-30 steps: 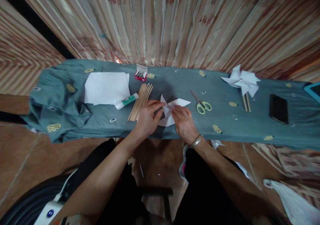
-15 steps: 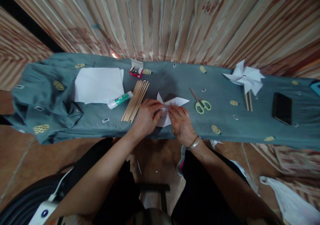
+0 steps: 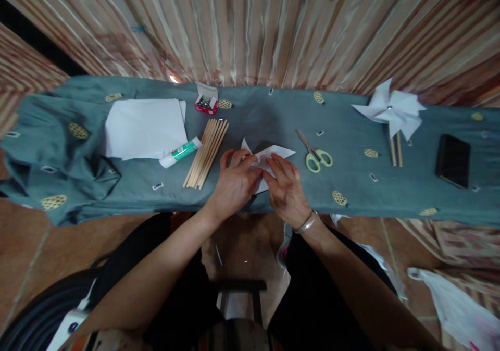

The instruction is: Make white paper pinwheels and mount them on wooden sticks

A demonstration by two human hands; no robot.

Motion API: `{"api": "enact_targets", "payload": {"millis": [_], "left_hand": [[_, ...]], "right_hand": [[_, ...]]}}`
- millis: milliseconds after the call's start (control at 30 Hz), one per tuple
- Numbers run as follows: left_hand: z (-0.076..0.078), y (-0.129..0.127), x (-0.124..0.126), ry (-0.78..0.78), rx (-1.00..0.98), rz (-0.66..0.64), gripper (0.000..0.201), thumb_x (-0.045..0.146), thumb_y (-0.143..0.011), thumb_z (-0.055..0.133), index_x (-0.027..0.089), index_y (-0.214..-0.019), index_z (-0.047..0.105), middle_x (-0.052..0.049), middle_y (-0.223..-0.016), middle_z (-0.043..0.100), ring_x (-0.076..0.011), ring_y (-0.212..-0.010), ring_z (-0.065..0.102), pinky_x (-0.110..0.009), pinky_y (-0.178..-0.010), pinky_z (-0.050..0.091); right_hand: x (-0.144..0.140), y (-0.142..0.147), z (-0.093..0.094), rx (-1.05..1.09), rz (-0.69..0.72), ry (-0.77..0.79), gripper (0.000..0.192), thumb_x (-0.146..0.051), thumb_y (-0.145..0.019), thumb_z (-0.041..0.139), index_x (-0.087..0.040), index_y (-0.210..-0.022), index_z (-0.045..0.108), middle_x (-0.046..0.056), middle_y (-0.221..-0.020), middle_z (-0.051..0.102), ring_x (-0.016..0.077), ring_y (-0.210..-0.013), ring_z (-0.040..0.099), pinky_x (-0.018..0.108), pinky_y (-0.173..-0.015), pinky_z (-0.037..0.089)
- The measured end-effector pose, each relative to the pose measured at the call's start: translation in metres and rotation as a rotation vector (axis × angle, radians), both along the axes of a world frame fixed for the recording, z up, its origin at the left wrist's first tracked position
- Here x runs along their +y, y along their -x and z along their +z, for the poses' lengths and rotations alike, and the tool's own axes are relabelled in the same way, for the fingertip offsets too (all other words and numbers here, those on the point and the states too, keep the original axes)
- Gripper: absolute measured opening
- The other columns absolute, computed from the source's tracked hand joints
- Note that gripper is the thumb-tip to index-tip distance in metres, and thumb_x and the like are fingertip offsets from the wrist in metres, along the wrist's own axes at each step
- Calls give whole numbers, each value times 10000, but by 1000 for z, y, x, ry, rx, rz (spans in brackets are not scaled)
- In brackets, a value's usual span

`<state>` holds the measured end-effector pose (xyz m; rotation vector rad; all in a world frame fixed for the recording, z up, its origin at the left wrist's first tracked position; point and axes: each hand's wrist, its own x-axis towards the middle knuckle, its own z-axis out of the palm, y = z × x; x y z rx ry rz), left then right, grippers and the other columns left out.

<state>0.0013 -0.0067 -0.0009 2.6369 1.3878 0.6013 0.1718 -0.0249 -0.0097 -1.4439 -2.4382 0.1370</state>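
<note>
both hands are working at a folded white paper (image 3: 279, 153), which is lying near the front edge of the table's grey-green cloth (image 3: 253, 103), between a bundle of sticks and a pair of scissors. the left hand (image 3: 234, 182) is bending its fingers inward — thumb and fingertips are gripping the paper by its middle. the right hand (image 3: 286, 189) is resting its fingertips on the paper's right part; whether it is pinching or only pressing, i cannot tell. pointed blades of paper are sticking out beyond the fingers, and a silver bracelet (image 3: 307, 223) is circling the right wrist.

to the left, the wooden sticks (image 3: 205, 155) are lying side by side at a slant, with a glue stick (image 3: 182, 152) just beside them. the glue stick is lying by the corner of some white sheets (image 3: 146, 127), and a small red box (image 3: 205, 106) is standing open behind the sticks. to the right, the green-handled scissors (image 3: 316, 152) are lying slightly open. farther right, a finished-looking pinwheel (image 3: 394, 112) is lying over two sticks (image 3: 396, 150) — a dark, phone-like object (image 3: 453, 161) is resting beyond it.
</note>
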Motion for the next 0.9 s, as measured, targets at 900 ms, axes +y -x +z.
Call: {"api": "enact_targets", "payload": {"millis": [900], "left_hand": [[8, 23, 16, 61, -342, 198, 277, 242, -889, 526, 224, -1106, 697, -70, -1192, 658, -272, -1203, 479, -478, -1059, 350]], "right_hand": [[-1, -11, -3, 67, 16, -11, 384, -109, -800, 486, -181, -1153, 619, 127, -1507, 397, 309, -1473, 189, 544, -1114, 287]]}}
